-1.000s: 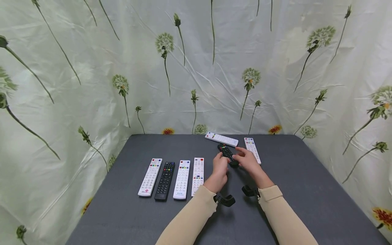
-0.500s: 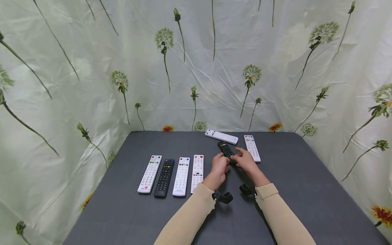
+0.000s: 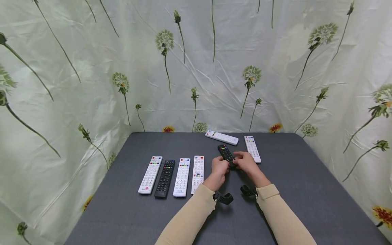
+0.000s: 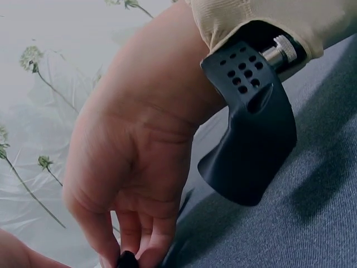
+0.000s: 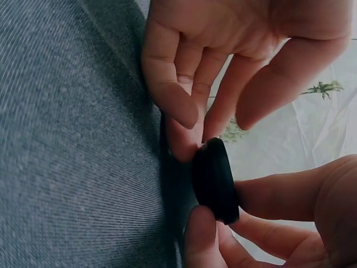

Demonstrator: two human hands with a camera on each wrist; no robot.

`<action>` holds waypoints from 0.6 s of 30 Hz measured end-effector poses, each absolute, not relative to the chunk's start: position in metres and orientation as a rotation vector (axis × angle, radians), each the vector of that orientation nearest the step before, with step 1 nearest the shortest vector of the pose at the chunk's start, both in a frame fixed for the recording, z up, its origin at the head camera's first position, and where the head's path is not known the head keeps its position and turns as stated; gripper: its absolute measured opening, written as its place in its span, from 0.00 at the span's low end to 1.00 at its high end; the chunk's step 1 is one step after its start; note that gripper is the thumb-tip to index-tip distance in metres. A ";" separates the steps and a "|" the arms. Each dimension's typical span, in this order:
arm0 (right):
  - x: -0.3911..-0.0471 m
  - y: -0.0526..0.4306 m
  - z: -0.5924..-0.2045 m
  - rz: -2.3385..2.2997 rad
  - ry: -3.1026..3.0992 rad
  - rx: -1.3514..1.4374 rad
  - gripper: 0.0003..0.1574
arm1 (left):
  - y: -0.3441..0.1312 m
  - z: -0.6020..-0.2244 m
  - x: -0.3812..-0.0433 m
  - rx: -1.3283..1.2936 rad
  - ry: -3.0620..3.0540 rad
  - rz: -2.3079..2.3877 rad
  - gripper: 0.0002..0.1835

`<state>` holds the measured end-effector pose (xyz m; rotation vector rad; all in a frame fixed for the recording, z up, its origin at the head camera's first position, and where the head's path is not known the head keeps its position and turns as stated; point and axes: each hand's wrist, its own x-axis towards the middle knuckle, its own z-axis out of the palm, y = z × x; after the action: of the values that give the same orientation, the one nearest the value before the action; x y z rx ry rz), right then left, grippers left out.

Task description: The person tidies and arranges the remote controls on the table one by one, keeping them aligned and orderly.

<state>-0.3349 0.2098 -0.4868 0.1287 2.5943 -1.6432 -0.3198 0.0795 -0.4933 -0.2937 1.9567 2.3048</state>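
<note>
A black remote control (image 3: 226, 153) with small coloured buttons lies between both hands at the back right of the table. My left hand (image 3: 219, 169) pinches its near end between thumb and fingers; in the right wrist view the remote's dark end (image 5: 215, 181) shows between those fingertips. From the right side, my right hand (image 3: 246, 162) touches the remote's edge with its fingers, while its thumb (image 5: 259, 100) stands apart from it. Only a dark tip of the remote (image 4: 127, 260) appears in the left wrist view. Whether the remote's near end is off the table I cannot tell.
A white remote (image 3: 222, 137) lies crosswise behind, another white remote (image 3: 252, 149) right of my right hand. Left of my left hand, a row holds white remotes (image 3: 150, 175) (image 3: 182, 177) (image 3: 198, 173) and a black remote (image 3: 165, 178). Patterned cloth (image 3: 196, 68) hangs behind the dark table (image 3: 291, 190).
The black remote has shifted slightly toward me, with both hands moving along. The left hand now pinches its near end. The other remotes have stayed in place.
</note>
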 end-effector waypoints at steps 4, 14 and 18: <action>-0.335 0.208 -0.486 -1.661 2.561 0.141 0.30 | 0.078 -0.496 -0.321 -0.311 2.019 2.259 0.34; -0.334 0.210 -0.480 -1.685 2.501 0.127 0.32 | 0.078 -0.499 -0.323 -0.330 2.065 2.260 0.31; -0.335 0.211 -0.473 -1.691 2.494 0.112 0.32 | 0.081 -0.496 -0.324 -0.339 2.084 2.270 0.29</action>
<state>-0.3346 0.2114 -0.4735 0.1121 2.4943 -1.6914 -0.3240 0.0808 -0.4965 -0.3388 2.0843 2.2705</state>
